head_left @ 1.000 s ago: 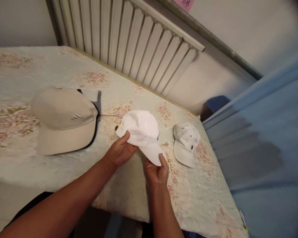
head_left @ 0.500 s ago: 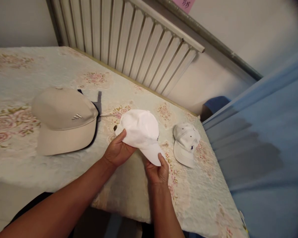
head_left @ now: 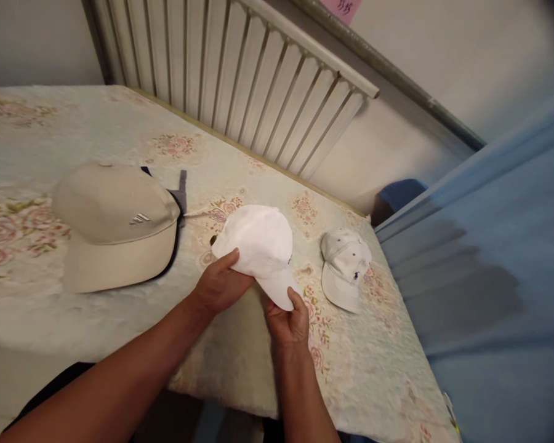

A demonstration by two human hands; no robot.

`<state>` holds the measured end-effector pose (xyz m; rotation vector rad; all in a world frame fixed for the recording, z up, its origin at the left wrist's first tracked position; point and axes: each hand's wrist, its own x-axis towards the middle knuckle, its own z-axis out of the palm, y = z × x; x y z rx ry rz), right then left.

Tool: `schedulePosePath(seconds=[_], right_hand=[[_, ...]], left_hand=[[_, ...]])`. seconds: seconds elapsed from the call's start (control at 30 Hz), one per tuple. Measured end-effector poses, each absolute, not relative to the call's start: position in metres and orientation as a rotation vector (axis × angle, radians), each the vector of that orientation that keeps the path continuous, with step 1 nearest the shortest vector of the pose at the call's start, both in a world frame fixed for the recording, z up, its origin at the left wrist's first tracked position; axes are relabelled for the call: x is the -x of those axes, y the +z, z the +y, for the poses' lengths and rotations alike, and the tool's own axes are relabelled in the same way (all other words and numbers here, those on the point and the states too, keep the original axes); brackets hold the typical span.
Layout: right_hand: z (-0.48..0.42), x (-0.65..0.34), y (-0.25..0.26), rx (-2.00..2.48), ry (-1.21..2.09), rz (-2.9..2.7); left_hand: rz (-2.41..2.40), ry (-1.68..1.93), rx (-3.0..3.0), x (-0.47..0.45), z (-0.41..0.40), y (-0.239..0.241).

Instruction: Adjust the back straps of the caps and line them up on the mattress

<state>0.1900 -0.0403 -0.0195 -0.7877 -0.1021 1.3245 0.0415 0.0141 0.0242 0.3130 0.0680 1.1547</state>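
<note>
A plain white baseball cap (head_left: 258, 240) is held between my two hands just over the bed, its brim pointing down to the right. My left hand (head_left: 222, 282) grips the cap's lower edge at the back, thumb on the outside and fingers hidden beneath. With thumb on top, my right hand (head_left: 289, 317) pinches the tip of the brim. To the left lies a beige cap (head_left: 120, 209) with a three-stripe mark, and dark fabric and a strap show behind it. On the right rests a smaller off-white cap (head_left: 346, 267) with a small dark emblem.
The bed has a pale floral quilted cover (head_left: 373, 369). A white slatted radiator (head_left: 240, 80) stands along its far edge. At the right hangs a blue curtain (head_left: 498, 277), with a dark blue object (head_left: 399, 197) near the wall behind it.
The white cap and my right hand have shifted slightly left, and the brim has tilted a little. My left thumb sits slightly farther right on the cap. Both hands still hold it.
</note>
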Motion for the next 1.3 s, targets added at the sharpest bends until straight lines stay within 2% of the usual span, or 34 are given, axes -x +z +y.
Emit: schedulePosePath(seconds=[0.43, 1.3], right_hand=[[-0.042, -0.184, -0.021, 0.747, 1.411, -0.103], [-0.038, -0.201, -0.019, 0.777, 1.303, -0.041]], left_hand=[[0.083, 1.197, -0.332, -0.042, 0.013, 0.02], [0.1, 1.144, -0.189, -0.029, 0.022, 0.02]])
